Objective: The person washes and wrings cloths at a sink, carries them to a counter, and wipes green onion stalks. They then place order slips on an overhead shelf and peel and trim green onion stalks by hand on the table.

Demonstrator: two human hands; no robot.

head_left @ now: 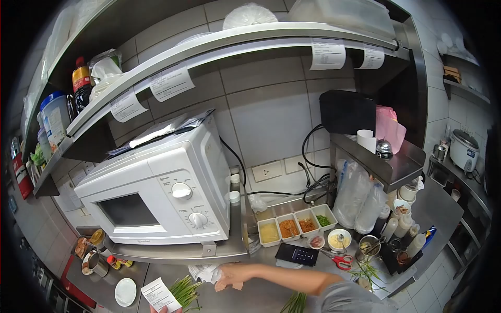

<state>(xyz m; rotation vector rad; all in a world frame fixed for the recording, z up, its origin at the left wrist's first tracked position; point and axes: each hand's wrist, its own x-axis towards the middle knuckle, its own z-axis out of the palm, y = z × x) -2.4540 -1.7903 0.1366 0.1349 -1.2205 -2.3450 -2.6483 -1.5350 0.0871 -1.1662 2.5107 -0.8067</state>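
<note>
Slip: your white slip [160, 296] is low at the left of the view, its long axis slanting from upper left to lower right, printed face toward you.
Left grip: your left grip [163, 310] shows only in part at the bottom edge, the fingers closed on the slip's lower end with little gap.
Greens: the long stalks of the greens [185, 292] are just beside the slip, on its right, their long axis running upward and slightly to the right.
Sheet: the crumpled white sheet [204, 273] is on the surface [250, 300] at the front of the microwave [156, 188], its longer way running roughly left to right.
Right grip: your right grip [232, 275] reaches across from the right and touches the sheet's right end, fingers bent downward; you cannot tell from here whether they pinch it or only rest on it.
Second bunch: another bunch [295, 302] points upward below your right forearm, its lower end cut off by the view.
Plate: the white plate [125, 292] sits to the left of the slip, apart from it.
Phone: the dark phone [297, 255] lies beyond your right forearm, its long axis nearly left to right.
Scissors: the red handles of the scissors [343, 262] are near the phone's right end.
</note>
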